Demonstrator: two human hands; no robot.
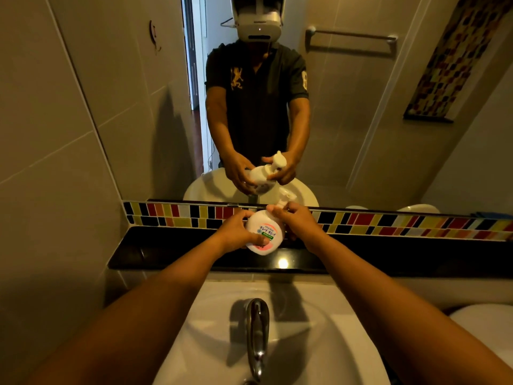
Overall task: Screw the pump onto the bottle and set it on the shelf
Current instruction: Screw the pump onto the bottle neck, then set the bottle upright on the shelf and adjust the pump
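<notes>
A squat white soap bottle [265,232] with a pink and green label is held tilted above the black shelf [166,251]. My left hand [238,232] wraps its body from the left, thumb across the label. My right hand [297,218] grips the white pump [281,204] at the bottle's neck, covering most of it. The mirror [333,107] shows the pump head sitting on the bottle between both hands. How far the collar is threaded on is hidden.
The glossy black shelf runs under a strip of coloured mosaic tiles [388,223]. Below it a white basin [291,329] carries a chrome tap [258,334]. A white toilet tank [485,320] sits at the right edge. The mirror reflects a person, a towel bar and a doorway.
</notes>
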